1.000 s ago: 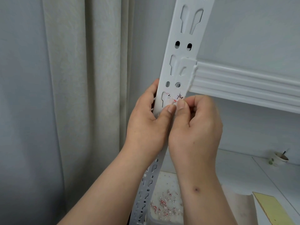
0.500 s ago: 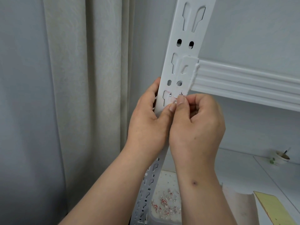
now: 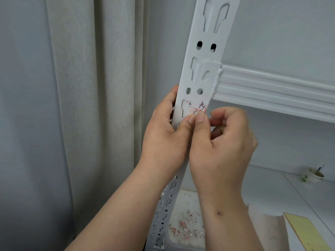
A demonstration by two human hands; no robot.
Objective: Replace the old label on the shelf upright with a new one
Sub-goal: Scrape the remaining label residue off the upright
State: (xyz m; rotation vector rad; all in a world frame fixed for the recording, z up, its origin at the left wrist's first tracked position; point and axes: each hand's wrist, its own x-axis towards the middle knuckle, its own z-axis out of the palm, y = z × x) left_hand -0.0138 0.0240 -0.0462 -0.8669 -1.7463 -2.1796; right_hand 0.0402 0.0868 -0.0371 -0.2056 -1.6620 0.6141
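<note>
A white slotted shelf upright (image 3: 208, 57) runs up the middle of the view. On it, below two round holes, sits the torn old label (image 3: 201, 106) with red edging and black handwriting. My left hand (image 3: 163, 134) wraps the upright from the left, its thumb pressed on the front face just under the label. My right hand (image 3: 223, 142) is curled in front of the upright, with its thumb tip against the label's lower edge beside my left thumb. Whether a scrap is pinched between the fingers is hidden.
A white shelf beam (image 3: 272, 91) joins the upright on the right. A cream curtain (image 3: 90, 105) hangs at the left. Below stands a white tray (image 3: 186, 229) strewn with red-and-white label scraps. A yellow sheet (image 3: 306, 232) and a small cup (image 3: 315, 174) lie on the lower right surface.
My right thumb has shifted slightly along the label's lower edge, and more of the handwriting shows again. My left hand has kept its grip on the upright.
</note>
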